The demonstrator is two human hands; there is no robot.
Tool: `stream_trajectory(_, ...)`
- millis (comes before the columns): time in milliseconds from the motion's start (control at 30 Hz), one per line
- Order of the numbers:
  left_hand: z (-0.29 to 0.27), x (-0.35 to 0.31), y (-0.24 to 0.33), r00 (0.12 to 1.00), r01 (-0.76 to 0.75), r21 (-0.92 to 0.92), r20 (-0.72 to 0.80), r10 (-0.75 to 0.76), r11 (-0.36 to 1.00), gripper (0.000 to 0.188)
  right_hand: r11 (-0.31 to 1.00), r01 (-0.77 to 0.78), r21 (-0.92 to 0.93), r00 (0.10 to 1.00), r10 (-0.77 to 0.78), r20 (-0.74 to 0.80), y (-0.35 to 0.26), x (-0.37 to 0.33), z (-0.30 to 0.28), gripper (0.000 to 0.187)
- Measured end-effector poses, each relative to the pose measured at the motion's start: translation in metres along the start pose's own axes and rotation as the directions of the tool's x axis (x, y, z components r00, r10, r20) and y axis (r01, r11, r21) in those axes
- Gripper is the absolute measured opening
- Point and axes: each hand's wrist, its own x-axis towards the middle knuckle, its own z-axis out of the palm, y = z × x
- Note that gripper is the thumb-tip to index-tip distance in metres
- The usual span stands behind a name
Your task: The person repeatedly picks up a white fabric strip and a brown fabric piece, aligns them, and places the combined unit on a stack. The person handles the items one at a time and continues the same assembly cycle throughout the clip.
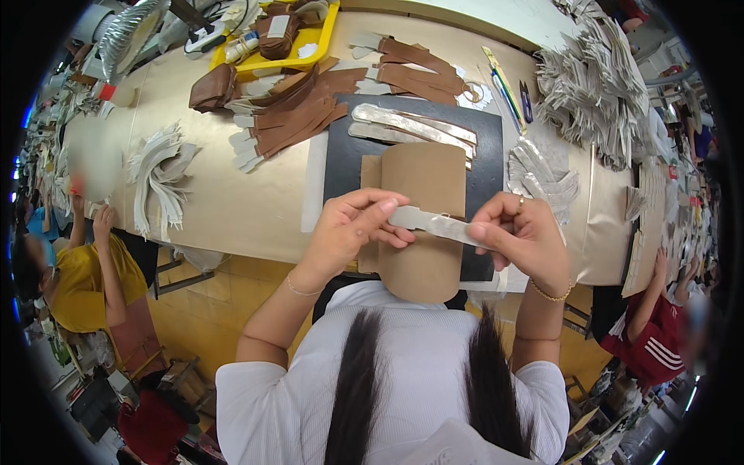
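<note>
The left hand (pixel 350 226) and right hand (pixel 528 242) each have their grip pinched on a pale strip (pixel 435 223) above a curved brown form (pixel 423 180).

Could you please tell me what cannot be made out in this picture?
- Strip, head view: its right end, covered by the right hand.
- Black board, head view: its middle, hidden under the brown form.
- Yellow tray, head view: its far part, cut off by the top edge.
</note>
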Motion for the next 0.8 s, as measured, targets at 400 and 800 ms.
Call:
stream_trajectory(400, -0.001, -0.005, 0.005, 0.999, -0.035, 0.031, 0.028, 0.034, 0.999, 0.036, 0.981, 0.029, -0.192, 0.999, -0.023, 0.033, 0.006, 0.027, 0.028, 0.02)
stream_trajectory(800, 0.001, -0.006, 0.002, 0.999, -0.046, 0.074, 0.006, 0.046, 0.996, 0.024, 0.968, 0.031, -0.247, 1.0, -0.028, 0.013, 0.004, 0.029, 0.03, 0.02)
